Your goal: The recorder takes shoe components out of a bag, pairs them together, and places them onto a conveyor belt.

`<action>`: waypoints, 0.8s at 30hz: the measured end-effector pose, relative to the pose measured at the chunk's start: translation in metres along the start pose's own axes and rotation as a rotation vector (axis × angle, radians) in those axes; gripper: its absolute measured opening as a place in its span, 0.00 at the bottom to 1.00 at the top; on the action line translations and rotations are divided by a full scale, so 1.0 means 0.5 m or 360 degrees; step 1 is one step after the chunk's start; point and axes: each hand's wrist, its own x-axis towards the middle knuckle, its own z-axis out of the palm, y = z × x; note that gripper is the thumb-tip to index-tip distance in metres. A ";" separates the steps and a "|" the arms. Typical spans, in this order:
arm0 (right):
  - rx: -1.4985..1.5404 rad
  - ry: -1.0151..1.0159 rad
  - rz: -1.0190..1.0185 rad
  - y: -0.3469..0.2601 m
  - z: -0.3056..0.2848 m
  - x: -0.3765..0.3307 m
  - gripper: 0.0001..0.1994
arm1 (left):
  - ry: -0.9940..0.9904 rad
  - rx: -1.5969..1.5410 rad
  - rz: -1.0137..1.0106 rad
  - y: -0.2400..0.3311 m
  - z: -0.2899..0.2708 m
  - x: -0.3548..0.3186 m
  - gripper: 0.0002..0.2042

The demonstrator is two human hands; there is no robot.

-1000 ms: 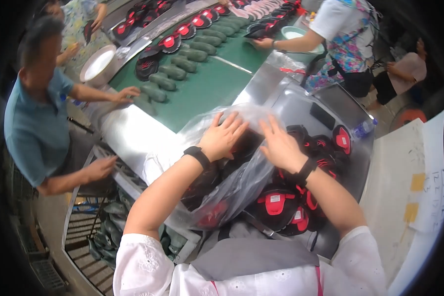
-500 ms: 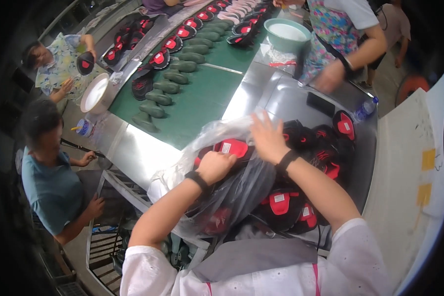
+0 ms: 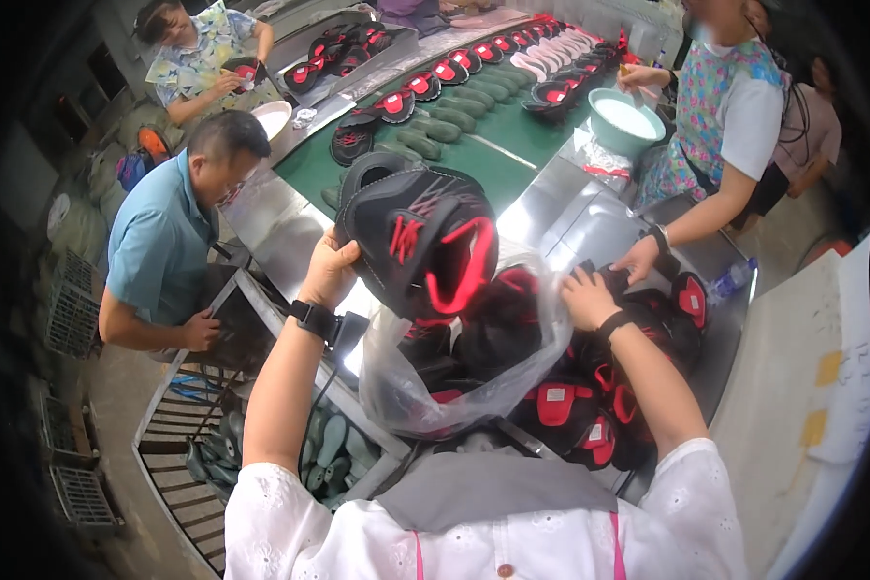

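My left hand (image 3: 331, 266) grips the edge of some black shoe uppers (image 3: 396, 217) with red lining and red lacing, raised above the bag's left side. Below them a clear plastic bag (image 3: 425, 411) gapes, with more black-and-red uppers (image 3: 498, 333) inside. At the bag's right rim my right hand (image 3: 588, 298) has its fingers curled over the plastic, beside a heap of uppers (image 3: 561, 404) on the metal table. A co-worker's hand (image 3: 638, 261) reaches to the heap just beyond my right hand.
Shoe uppers and grey-green foot-shaped forms (image 3: 454, 116) line the green belt (image 3: 503, 179). A metal rack (image 3: 179, 396) holding similar forms stands at lower left. Co-workers stand on both sides. A green basin (image 3: 628, 121) and a bottle (image 3: 735, 278) lie to the right.
My left hand has lifted uppers out from the bag's mouth, up and left. My right hand has shifted right and down, with the bag open wider. The co-worker's hand has reached to the heap.
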 end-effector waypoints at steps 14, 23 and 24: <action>0.2764 0.0393 -0.0501 -0.109 -0.276 -0.059 0.41 | 0.0178 0.0137 0.0017 -0.009 0.142 0.016 0.22; 0.3228 0.0411 -0.0941 -0.043 -0.214 -0.158 0.34 | 0.0231 0.0363 0.0076 -0.027 0.182 0.021 0.23; 0.2440 0.0805 -0.0821 -0.057 -0.243 -0.166 0.33 | 0.0032 0.0332 0.0048 -0.038 0.214 0.017 0.25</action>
